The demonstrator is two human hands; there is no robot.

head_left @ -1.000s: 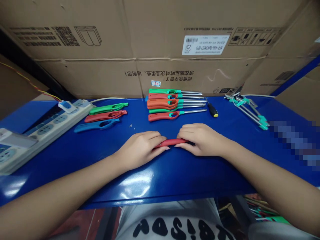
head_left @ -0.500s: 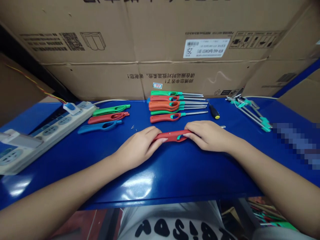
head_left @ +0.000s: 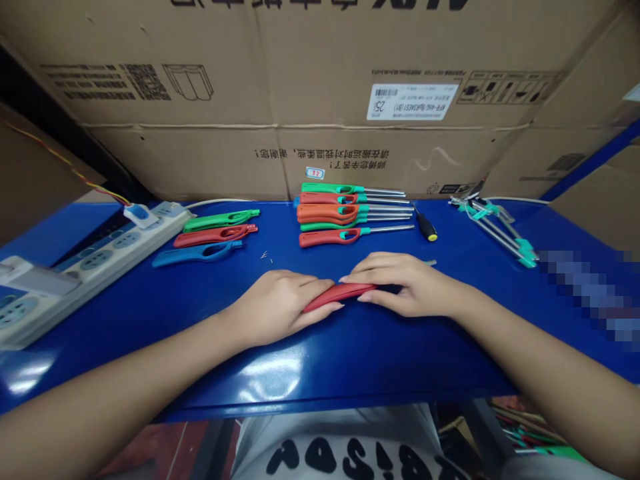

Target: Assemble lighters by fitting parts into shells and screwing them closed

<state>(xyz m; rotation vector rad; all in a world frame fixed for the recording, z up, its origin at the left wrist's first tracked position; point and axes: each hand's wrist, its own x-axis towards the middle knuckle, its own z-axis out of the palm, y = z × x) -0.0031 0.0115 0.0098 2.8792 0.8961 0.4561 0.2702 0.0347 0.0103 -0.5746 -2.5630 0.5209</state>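
Over the table, gripping red utility lighter lengthwise between left hand and right hand, nearly parallel to the front edge.

A blue table is gleaming, white glare shining near its front edge. Behind the table, a printed brown cardboard wall is standing. A dark post is rising at the table's left rear, a blue bar slanting at its right rear. Below the table, reddish floor tiles are showing.
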